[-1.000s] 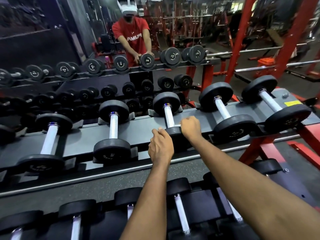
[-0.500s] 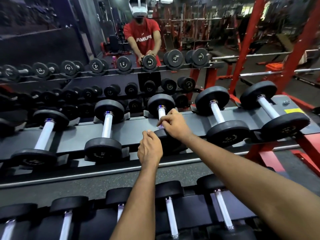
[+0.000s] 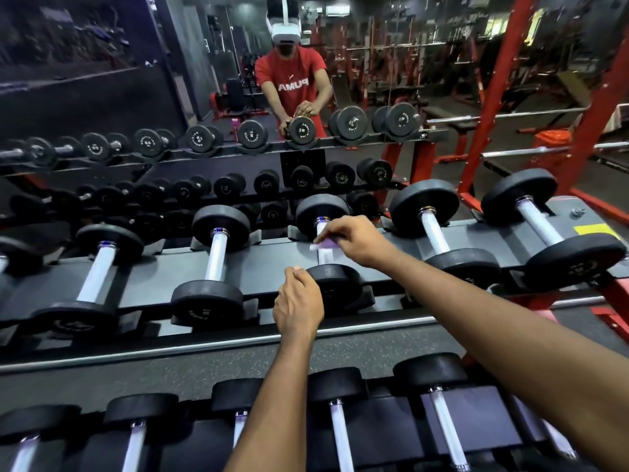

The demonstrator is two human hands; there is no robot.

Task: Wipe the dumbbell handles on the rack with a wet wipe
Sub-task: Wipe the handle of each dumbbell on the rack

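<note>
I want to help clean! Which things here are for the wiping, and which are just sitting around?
For the job: wet wipe, right hand pinching it, dumbbell handle, left hand gripping the dumbbell, rack.
Just around: red frame, barbell, mirror.

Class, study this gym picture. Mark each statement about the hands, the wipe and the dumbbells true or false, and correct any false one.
1. The right hand presses a wipe on the handle of a dumbbell. True.
2. The left hand holds a spray bottle. False: it grips that dumbbell's near head.
3. The dumbbell is lifted clear of the rack. False: it lies in its cradle on the upper shelf.
4. A mirror behind the rack reflects the person. True.
</note>
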